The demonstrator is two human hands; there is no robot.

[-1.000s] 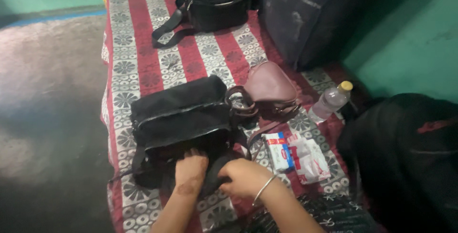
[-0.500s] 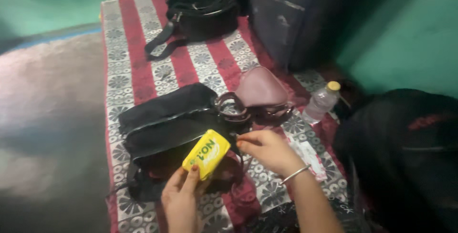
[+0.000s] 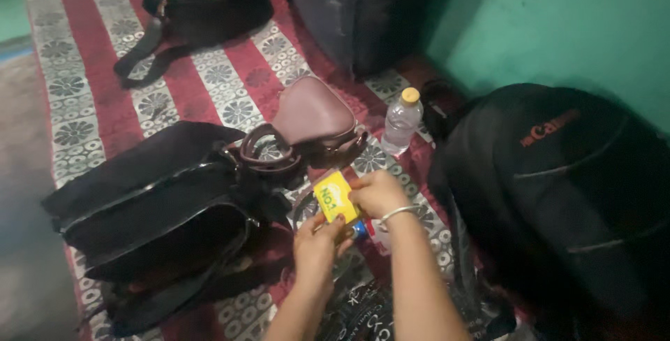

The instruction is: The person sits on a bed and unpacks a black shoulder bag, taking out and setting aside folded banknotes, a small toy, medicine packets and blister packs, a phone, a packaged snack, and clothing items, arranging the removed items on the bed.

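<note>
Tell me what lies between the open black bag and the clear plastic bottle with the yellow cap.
In the head view, a mauve leather handbag with looped handles lies on the patterned mat between the open black bag and the clear plastic bottle.

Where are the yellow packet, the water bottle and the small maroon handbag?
yellow packet (image 3: 335, 200): head view, on its printed face.
water bottle (image 3: 400, 126): head view, on its clear body.
maroon handbag (image 3: 312, 112): head view, on its flap.
</note>
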